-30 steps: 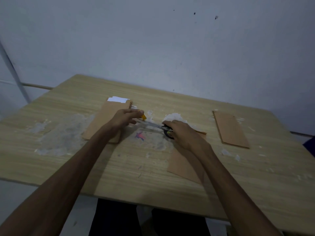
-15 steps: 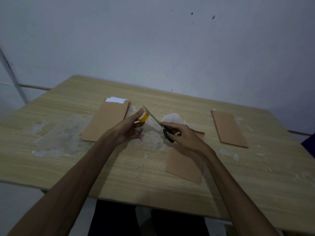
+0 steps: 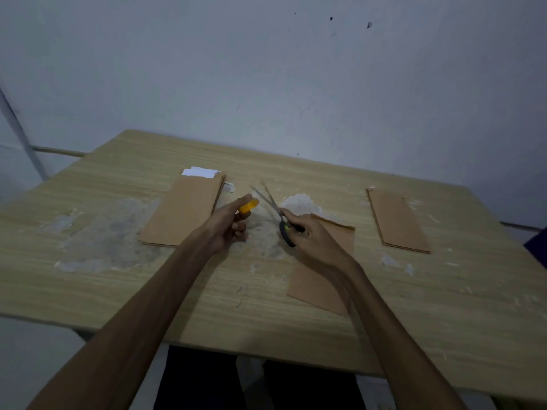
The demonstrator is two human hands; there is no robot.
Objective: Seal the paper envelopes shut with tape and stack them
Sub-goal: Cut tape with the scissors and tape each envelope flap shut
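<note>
Left hand [image 3: 228,224] pinches a small yellow roll of tape [image 3: 248,206] in its fingers, now lifted off the light wooden worktop [image 3: 118,291]. Right hand [image 3: 310,232], fingers through the handles, has raised the black-handled steel scissors [image 3: 273,208], blades parted beside the roll: a cut seems imminent. The brown paper envelope [image 3: 319,279] awaiting tape lies under the right forearm; brown envelope stacks lie left [image 3: 183,211] and right [image 3: 396,220].

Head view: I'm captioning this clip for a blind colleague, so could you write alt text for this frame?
Over a wooden table, a person's left hand holds a yellow tape roll while the right hand holds open scissors beside it. One brown envelope lies under the right forearm, with envelope stacks to the left and right.
</note>
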